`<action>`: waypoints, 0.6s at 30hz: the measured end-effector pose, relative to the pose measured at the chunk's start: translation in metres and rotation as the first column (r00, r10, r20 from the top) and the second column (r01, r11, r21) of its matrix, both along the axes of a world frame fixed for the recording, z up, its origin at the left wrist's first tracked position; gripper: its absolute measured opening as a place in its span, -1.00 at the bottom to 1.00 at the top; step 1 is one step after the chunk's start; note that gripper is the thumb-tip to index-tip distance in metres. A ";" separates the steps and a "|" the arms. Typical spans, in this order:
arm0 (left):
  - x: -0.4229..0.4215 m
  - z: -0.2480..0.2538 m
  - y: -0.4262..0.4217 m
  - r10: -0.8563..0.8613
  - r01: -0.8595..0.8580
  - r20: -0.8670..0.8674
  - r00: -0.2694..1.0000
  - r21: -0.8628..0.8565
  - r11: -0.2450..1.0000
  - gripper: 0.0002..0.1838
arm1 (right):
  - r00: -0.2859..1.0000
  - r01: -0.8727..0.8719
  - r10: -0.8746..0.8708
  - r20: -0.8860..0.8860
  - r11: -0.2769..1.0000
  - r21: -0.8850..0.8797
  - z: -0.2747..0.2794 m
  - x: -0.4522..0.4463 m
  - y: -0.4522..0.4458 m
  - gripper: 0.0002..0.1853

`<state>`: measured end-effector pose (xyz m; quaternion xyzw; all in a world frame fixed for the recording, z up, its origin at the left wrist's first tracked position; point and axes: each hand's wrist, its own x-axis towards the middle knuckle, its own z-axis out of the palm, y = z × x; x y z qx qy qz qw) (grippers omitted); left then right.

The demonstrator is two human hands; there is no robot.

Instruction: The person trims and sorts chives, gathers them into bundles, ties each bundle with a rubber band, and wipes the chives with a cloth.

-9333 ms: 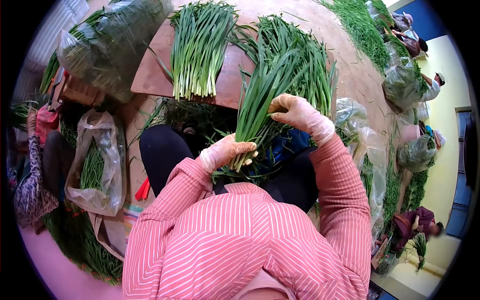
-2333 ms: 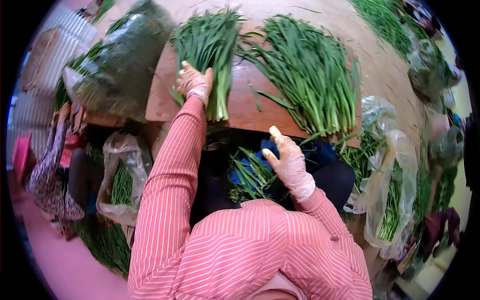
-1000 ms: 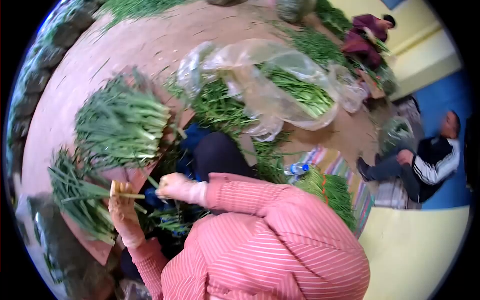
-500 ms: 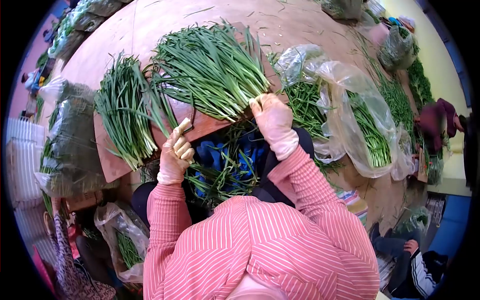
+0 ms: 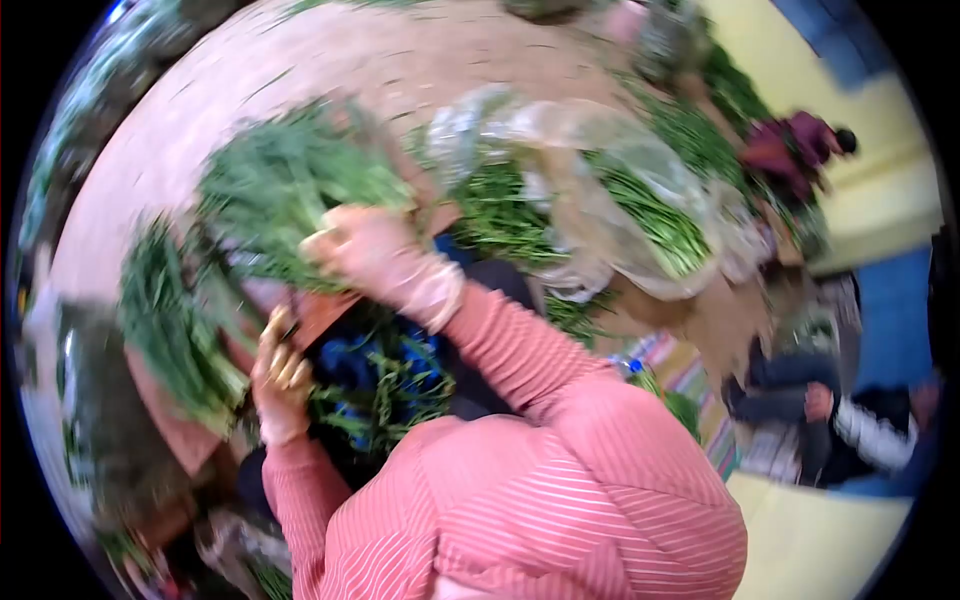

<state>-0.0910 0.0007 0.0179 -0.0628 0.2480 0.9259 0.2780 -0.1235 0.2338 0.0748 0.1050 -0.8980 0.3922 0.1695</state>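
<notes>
A large pile of garlic chives (image 5: pixel 290 180), long green leaves with paler stem ends, lies on a reddish-brown board (image 5: pixel 322 312). Over the lower edge of this pile is my right hand (image 5: pixel 365 250), gloved and smeared by motion. Its fingers are curled together among the stem ends; what they pinch is hidden. My left hand (image 5: pixel 282 385), also gloved, is closed between the two heaps, with a small dark thing at its fingertips that I cannot make out. To its left, a smaller bunch of garlic chives (image 5: pixel 185 335) rests on the board.
Clear plastic bags (image 5: pixel 590 170) of green stalks lie at the right. Loose trimmings (image 5: pixel 385 390) cover blue cloth on my lap. A full bag (image 5: pixel 120 400) stands at far left. One person in dark red (image 5: pixel 790 150) is at upper right, another seated person (image 5: pixel 860 420) at lower right.
The view has swung, shifting the scene left and tilting it. My right hand has moved left from the pile's right corner over its stem ends. My left hand stays closed beside the pile.
</notes>
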 end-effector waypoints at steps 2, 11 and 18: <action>0.000 -0.006 0.003 0.004 -0.005 -0.012 1.000 -0.031 1.000 -0.58 | 0.984 0.099 -0.066 0.166 0.975 -0.200 0.014 0.012 -0.010 -0.65; -0.007 -0.040 0.013 -0.182 0.177 0.105 0.978 0.051 0.983 -0.51 | 0.611 0.113 0.213 0.763 0.930 -0.350 -0.036 0.039 -0.027 -0.76; 0.003 -0.049 0.027 -0.217 0.165 -0.044 0.975 -0.511 0.844 -0.48 | 0.416 -0.216 0.243 0.876 0.963 -0.164 -0.071 0.052 -0.047 -0.62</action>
